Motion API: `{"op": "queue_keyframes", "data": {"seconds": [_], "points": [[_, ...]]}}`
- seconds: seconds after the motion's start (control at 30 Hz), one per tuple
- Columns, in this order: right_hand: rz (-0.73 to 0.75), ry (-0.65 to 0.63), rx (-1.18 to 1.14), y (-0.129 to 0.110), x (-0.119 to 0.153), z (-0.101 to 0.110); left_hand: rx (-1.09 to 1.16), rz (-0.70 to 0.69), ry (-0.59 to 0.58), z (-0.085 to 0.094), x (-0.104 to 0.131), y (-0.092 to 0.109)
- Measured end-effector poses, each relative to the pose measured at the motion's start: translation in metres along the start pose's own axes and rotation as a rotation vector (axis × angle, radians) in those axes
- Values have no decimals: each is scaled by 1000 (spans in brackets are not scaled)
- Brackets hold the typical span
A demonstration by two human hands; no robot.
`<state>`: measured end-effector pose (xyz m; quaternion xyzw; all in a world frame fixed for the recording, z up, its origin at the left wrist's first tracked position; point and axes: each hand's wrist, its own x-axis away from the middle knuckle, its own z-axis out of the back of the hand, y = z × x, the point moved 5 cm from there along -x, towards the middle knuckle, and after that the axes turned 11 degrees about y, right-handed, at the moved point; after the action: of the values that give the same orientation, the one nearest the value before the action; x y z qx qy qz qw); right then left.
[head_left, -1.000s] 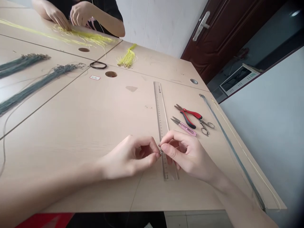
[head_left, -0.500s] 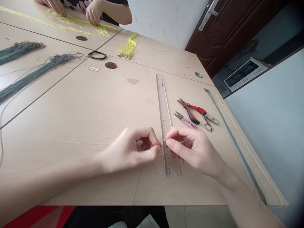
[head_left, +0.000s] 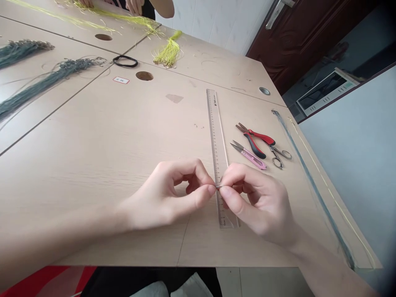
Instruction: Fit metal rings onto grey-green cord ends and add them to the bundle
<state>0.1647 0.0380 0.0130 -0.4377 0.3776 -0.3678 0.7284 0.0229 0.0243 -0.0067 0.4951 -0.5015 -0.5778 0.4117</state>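
My left hand [head_left: 176, 196] and my right hand [head_left: 256, 198] meet fingertip to fingertip over the lower part of a clear ruler [head_left: 216, 136]. Each pinches thumb against forefinger on a short, thin dark piece [head_left: 218, 187] that shows between the tips; it is too small to name. The ruler lies on the wooden table, partly covered by my right fingers. Right of the ruler are red-and-black pliers [head_left: 258, 138], pink thread snips [head_left: 249, 156] and small silver scissors [head_left: 280, 156].
Grey-green cord bundles [head_left: 46, 84] lie at left, yellow cords [head_left: 168, 51] at the back near another person's hands [head_left: 134, 5]. A black band [head_left: 124, 61], a label [head_left: 121, 80] and table holes [head_left: 144, 76] are behind. A long grey-green strand [head_left: 312, 181] runs along the right edge.
The view has shifted slightly, so table items sit a little higher and the right-side tools farther right. My fingertips are closer together, with less of the dark piece showing.
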Motion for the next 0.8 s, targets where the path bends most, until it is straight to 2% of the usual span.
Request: {"op": "queue_keyframes", "data": {"seconds": [0.27,0.4,0.47,0.53,0.67,0.8], "points": [[253,78,145,-7,1,3,7,-12,21,0,2,-1],[296,91,198,-10,1,3,-5,-30,43,2,2,-1],[243,108,186,-9,0,4,-12,-41,62,2,1,-1],[113,114,149,-6,-1,6,-16,-50,76,3,1,-2],[-190,-6,39,4,-1,4,-28,-46,81,3,1,-2],[-311,-72,-104,6,0,2,-44,-38,80,2,0,-1]]}}
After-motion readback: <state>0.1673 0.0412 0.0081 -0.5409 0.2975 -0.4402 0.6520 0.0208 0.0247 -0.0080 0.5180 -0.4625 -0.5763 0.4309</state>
